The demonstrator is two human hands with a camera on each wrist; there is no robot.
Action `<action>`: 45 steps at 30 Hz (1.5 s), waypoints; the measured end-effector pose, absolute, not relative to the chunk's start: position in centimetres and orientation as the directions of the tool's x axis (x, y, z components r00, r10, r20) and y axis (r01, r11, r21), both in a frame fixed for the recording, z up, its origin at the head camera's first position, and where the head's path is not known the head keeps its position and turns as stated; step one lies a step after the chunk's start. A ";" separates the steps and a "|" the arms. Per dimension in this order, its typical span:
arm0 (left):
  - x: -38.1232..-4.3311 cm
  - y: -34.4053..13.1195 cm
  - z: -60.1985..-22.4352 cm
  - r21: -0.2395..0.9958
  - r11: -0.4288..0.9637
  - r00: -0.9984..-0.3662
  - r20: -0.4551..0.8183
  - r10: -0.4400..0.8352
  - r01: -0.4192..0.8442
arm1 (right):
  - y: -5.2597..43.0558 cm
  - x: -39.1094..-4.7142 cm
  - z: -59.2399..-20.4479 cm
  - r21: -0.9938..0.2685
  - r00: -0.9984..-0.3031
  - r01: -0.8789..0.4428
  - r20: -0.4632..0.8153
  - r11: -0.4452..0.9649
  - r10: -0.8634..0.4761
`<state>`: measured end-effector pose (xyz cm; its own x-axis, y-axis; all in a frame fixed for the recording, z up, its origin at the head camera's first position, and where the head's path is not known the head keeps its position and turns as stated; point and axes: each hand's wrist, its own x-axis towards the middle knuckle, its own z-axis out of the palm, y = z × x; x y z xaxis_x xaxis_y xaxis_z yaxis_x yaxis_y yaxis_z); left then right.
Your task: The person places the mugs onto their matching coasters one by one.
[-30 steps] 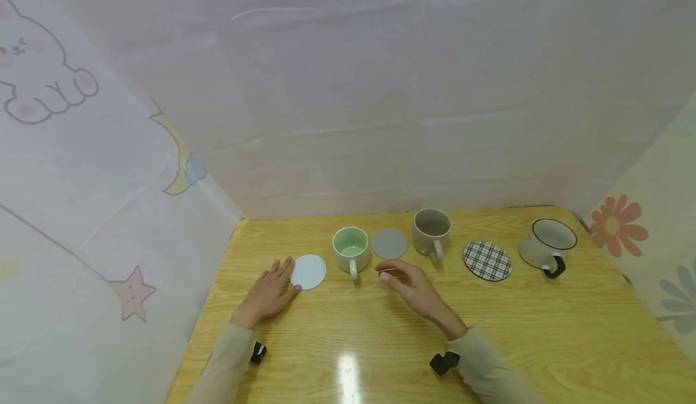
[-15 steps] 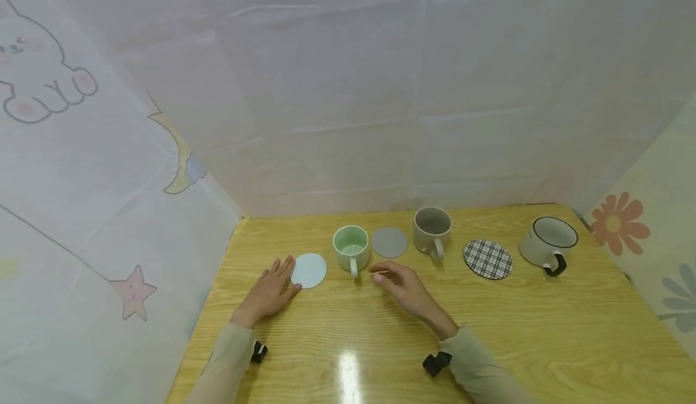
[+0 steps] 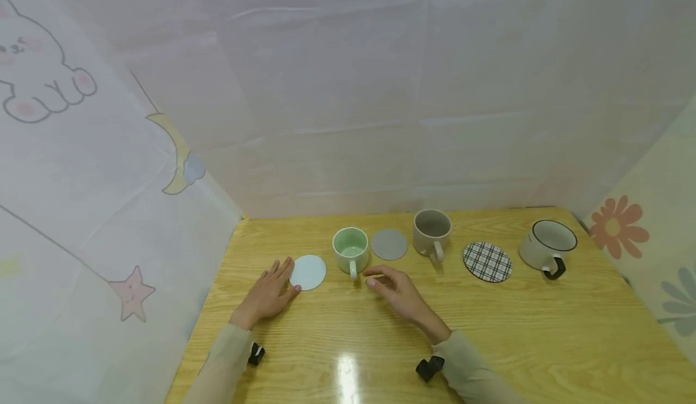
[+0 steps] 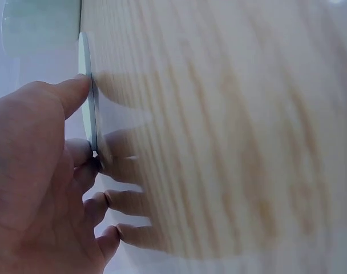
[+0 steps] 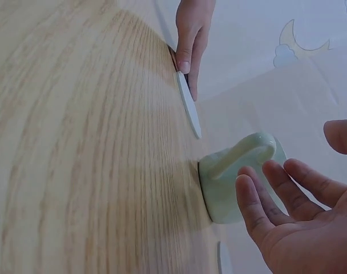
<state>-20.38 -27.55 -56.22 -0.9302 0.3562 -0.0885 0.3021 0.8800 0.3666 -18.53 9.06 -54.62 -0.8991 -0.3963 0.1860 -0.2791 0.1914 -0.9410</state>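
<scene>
My left hand (image 3: 269,292) rests on the table with its fingers spread, at the left edge of a round white coaster (image 3: 307,272). In the left wrist view the thumb (image 4: 73,91) touches that coaster. A light green mug (image 3: 350,249) stands upright to the coaster's right, its handle turned toward me. My right hand (image 3: 399,295) hovers just right of the mug's handle (image 5: 247,149), holding nothing; its fingers are loosely bent and the thumb is apart. Behind this hand lies a grey round coaster (image 3: 389,244).
A taupe mug (image 3: 432,232) stands right of the grey coaster. Farther right are a black-and-white plaid coaster (image 3: 487,261) and a white mug (image 3: 546,244) with a dark rim and black handle. Printed cloth walls (image 3: 337,102) enclose the wooden table (image 3: 522,337).
My right hand has moved left and slightly toward me, closer to the green mug's handle. The left hand stays at the white coaster, and the mugs and coasters keep their places.
</scene>
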 end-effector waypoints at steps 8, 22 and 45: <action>-20.5 -27.6 -56.2 0.372 0.878 -0.929 -0.093 0.359 0.302 | 8.6 -18.5 -54.8 -0.956 -0.904 -0.241 0.157 0.169 -0.398; -19.6 -28.3 -56.6 0.400 0.861 -0.932 -0.046 0.360 0.313 | 6.7 -18.3 -56.7 -0.978 -0.927 -0.148 0.084 0.149 -0.366; -20.5 -27.6 -56.7 0.376 0.877 -0.931 -0.090 0.354 0.297 | 4.8 -19.7 -57.1 -0.995 -0.939 -0.065 0.038 0.069 -0.343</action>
<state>-20.48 -27.60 -56.75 -0.9310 0.3538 -0.0896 0.2972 0.8775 0.3764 -19.67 4.75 -57.06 -0.9386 -0.3429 0.0379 -0.0653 0.0687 -0.9955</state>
